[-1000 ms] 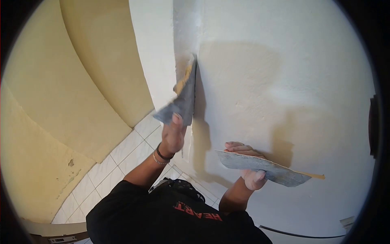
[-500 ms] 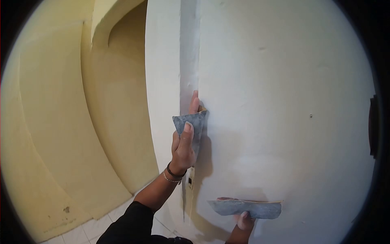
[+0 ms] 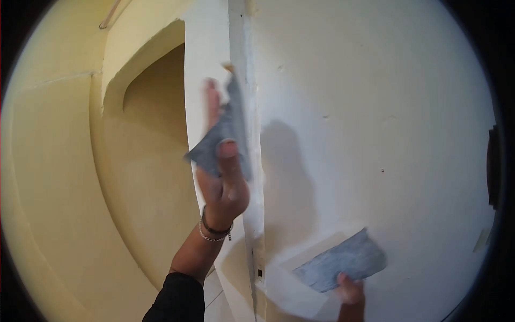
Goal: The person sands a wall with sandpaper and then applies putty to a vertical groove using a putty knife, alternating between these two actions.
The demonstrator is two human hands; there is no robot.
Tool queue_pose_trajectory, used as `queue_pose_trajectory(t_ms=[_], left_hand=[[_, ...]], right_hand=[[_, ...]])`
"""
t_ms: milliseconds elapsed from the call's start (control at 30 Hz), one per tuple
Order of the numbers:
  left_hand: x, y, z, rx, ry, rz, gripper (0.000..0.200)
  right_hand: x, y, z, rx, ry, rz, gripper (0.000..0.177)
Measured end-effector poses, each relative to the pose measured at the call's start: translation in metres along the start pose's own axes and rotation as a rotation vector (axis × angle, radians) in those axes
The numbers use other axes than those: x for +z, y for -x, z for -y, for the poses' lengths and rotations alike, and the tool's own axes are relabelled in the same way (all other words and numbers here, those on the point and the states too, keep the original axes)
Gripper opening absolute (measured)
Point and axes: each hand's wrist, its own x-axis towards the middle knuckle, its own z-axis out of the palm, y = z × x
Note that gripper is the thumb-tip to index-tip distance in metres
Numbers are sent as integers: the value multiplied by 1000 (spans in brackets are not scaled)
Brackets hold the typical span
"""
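Note:
My left hand [image 3: 232, 188], with a dark band and a chain bracelet at the wrist, pinches a bent grey piece of sandpaper [image 3: 212, 144] under its thumb. Its fingers point up behind the sheet, which is blurred by motion and shows a tan edge at the top. This hand is by the white vertical corner strip [image 3: 240, 37]. Lower right, my right hand [image 3: 352, 292] grips a second, flatter grey piece of sandpaper [image 3: 346, 259] by its lower edge, thumb on the front. That sheet is tilted, close in front of the white wall [image 3: 332, 80].
To the left, an arched opening [image 3: 155, 96] leads past yellowish walls [image 3: 48, 177]. A small dark slot [image 3: 260, 273] sits low in the strip. A dark object [image 3: 492, 166] is at the far right edge. Pale floor tiles [image 3: 213, 292] show at the bottom.
My left hand has moved up and left with its sandpaper, which has turned. My right hand has shifted right, and its sheet has tilted and shows more of its face. The view has shifted too.

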Motion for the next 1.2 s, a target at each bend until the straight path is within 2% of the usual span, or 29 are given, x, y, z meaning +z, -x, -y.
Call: queue_pose_trajectory(t_ms=[67,133,167,200,233,267,300,367,400,433,467,500,533,600,667,733,800,833,867,933,1000,1033,1067,1133,1200], left_hand=[[-16,-24,8,287,-134,-129,52],[-30,-29,13,250,-310,-185,45],[-41,-30,22,253,-294,-199,45],[-47,-27,32,264,-433,-119,45],[-51,-24,43,275,-572,-40,46],[-54,-19,54,281,-558,-60,46],[-55,-11,64,202,-598,8,50],[-59,7,78,70,-645,140,57],[-59,28,86,25,-660,215,59],[-59,32,88,10,-650,264,63],[-59,32,87,12,-644,251,63],[-59,31,82,7,-655,306,64],[-60,31,80,-2,-670,362,64],[-62,29,80,-13,-660,336,65],[-67,28,77,-27,-606,370,66],[-71,30,80,-22,-594,358,69],[-76,31,79,-77,-641,344,61],[-77,33,83,-89,-751,296,51],[-77,33,85,-89,-748,301,51],[-77,35,86,-166,-891,191,45],[-75,34,85,-141,-910,195,45],[-72,34,86,-183,-858,177,45],[-72,34,87,-221,-813,166,44],[-73,35,87,-211,-821,194,43],[-72,36,87,-203,-816,203,42]], right_hand=[[30,-35,60,361,-137,-552,30],[44,-98,106,15,-142,-512,45],[57,-133,121,-134,-22,-585,46],[66,-165,139,-285,101,-654,47],[86,-198,159,-407,168,-640,38],[106,-231,180,-530,234,-626,33],[127,-260,194,-508,303,-628,34],[160,-324,209,-747,524,-389,38],[169,-350,195,-818,666,-389,35],[188,-376,198,-855,744,-376,46],[193,-417,195,-823,861,-396,42],[215,-440,196,-979,875,-434,34],[228,-461,199,-962,864,-401,34],[244,-501,198,-949,851,-356,38],[245,-537,189,-955,920,-400,37],[254,-554,189,-939,920,-392,38],[259,-556,181,-915,923,-399,38],[270,-547,178,-766,997,-426,39],[281,-536,176,-616,1062,-454,40],[278,-532,155,-539,953,-432,43],[267,-534,125,-1074,1147,-692,44],[264,-533,124,-1235,1144,-715,43],[263,-539,129,-1216,1130,-738,43],[263,-550,147,-858,950,-429,42],[262,-556,146,-842,912,-466,42]])
